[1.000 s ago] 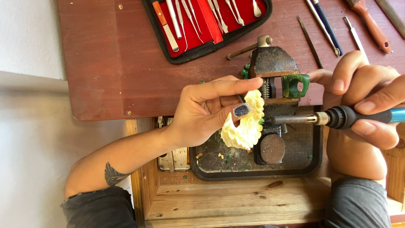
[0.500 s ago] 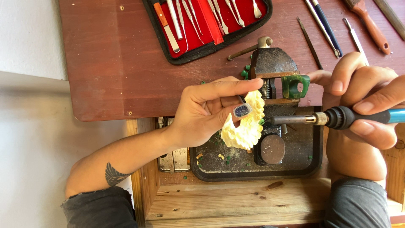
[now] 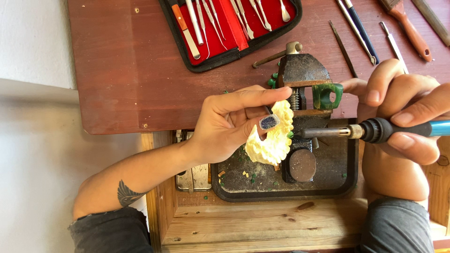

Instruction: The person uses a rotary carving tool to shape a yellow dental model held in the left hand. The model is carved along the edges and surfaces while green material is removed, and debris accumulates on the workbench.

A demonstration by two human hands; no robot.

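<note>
reddish-brown wood makes up the worktop [image 3: 131,70], with a pale wall and floor off to its left and a lighter raw-wood bench frame [image 3: 262,225] below its front edge. on that frame sits a dark metal tray [image 3: 337,187] scattered with small green and cream chips, and a rusty little vise [image 3: 302,79] rises out of it, its jaws shut on a green block [image 3: 328,95].

left hand [image 3: 234,122] is clenched around a cream-coloured carved piece [image 3: 272,136], thumb pressed across its front and the index finger stretched along its top edge; the thumbnail is painted dark. the carved piece hangs just over the tray, right beside the vise screw. right hand [image 3: 403,112] grasps a powered hand tool [image 3: 375,130] with a black collar and blue body, held level, its metal shaft pointing left so the tip meets the right edge of the carved piece; exactly how deep it touches cannot be told.

at the back of the worktop lies an open red-lined tool case [image 3: 225,33] holding a row of thin steel picks. to the right of it, loose on the wood, are a dark-handled scribe [image 3: 358,30], a slim metal file [image 3: 342,47] and an orange-handled tool [image 3: 408,28]. both forearms wear dark grey sleeves pushed up, and the left forearm carries a small dark tattoo [image 3: 126,193].
</note>
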